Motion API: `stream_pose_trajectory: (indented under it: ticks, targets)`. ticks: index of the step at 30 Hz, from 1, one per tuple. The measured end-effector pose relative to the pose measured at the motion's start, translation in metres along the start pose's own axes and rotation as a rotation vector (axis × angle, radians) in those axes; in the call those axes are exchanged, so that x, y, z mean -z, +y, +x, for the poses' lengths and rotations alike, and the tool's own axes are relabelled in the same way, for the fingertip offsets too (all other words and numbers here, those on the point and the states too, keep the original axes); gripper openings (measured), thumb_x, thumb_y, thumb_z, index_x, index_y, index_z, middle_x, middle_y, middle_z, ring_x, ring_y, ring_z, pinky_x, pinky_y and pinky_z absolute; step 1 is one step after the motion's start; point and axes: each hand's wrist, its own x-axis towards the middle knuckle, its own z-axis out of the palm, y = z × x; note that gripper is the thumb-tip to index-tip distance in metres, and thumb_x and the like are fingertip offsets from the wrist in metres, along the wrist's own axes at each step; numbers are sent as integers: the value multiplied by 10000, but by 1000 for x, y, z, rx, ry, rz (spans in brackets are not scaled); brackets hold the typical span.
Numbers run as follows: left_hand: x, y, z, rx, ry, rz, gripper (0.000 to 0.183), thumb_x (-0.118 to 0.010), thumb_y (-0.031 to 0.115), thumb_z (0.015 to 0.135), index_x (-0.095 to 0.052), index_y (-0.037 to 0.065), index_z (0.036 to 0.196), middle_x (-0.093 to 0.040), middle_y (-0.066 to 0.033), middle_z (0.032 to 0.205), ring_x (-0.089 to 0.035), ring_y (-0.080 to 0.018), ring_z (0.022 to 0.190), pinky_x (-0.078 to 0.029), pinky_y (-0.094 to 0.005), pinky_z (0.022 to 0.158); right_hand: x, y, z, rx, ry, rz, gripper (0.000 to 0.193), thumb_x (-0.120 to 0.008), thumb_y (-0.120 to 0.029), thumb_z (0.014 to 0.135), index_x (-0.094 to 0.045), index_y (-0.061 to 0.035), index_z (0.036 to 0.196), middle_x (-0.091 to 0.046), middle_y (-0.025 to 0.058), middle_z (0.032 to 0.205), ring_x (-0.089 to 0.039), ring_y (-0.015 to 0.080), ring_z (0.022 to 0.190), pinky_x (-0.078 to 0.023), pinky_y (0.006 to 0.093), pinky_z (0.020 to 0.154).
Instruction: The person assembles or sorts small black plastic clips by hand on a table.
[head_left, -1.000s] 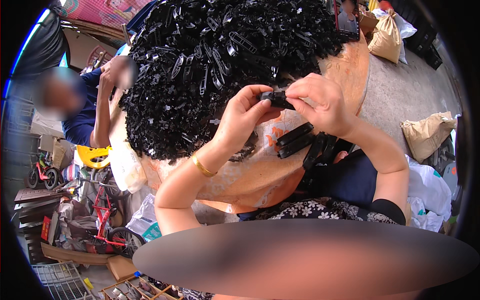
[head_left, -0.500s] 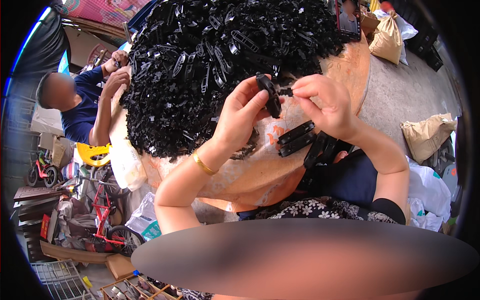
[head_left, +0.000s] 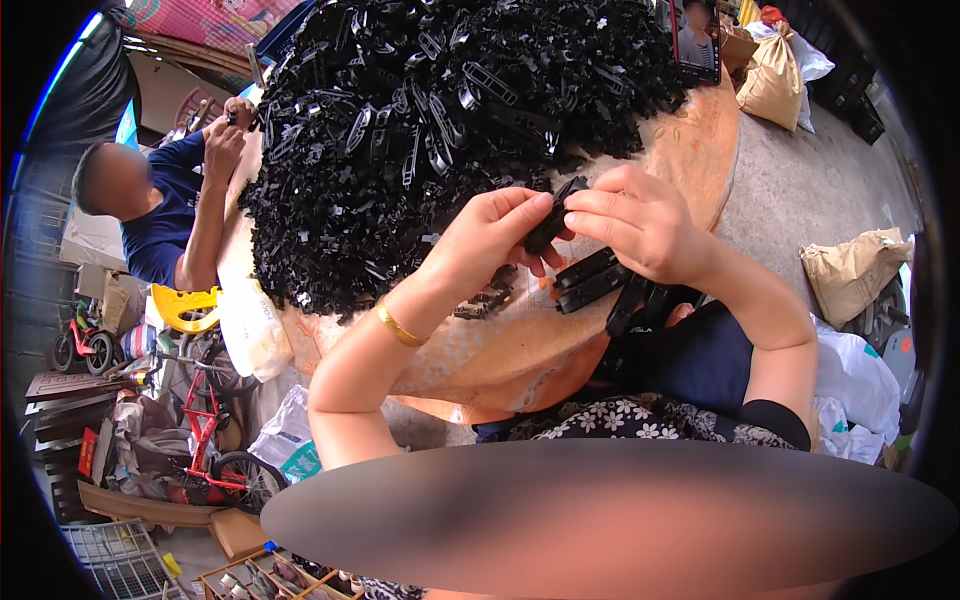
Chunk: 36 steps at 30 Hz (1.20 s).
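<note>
My left hand (head_left: 490,235) is closed round a black plastic part (head_left: 543,232), long and narrow, held tilted just above the table's near side. The fingers of my right hand (head_left: 640,222) are pinched against the upper right side of the same part. Whether a small piece sits between those fingertips is hidden. Below my hands, several long black plastic parts (head_left: 592,280) lie side by side near the table edge. A big heap of loose black plastic pieces (head_left: 400,130) rises just beyond my left hand.
The heap covers most of the round table (head_left: 690,140), which has an orange patterned cover. A co-worker (head_left: 170,215) sits at its left side, handling a small dark piece. A phone (head_left: 697,40) stands at the far right edge. Sacks (head_left: 775,75) and a red bicycle (head_left: 205,425) stand on the floor.
My hands have come together and slightly lower. The small black piece seen in my right fingertips is now hidden against the long part. The co-worker's hands have shifted slightly.
</note>
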Motion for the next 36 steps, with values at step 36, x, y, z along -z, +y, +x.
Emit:
stream_pose_trajectory:
  ticks: [36]
  targets:
    - [75,21,12,-247,810,1594,407,-660,410,773,-631,4,778,-585,-134,868,-553,-293,913,-480,-388,778,-29,54,-12,-348,-214,-33,191,-645,-105,779,-620,-22,950,-586,86,893,-569,257,863,-479,337,733]
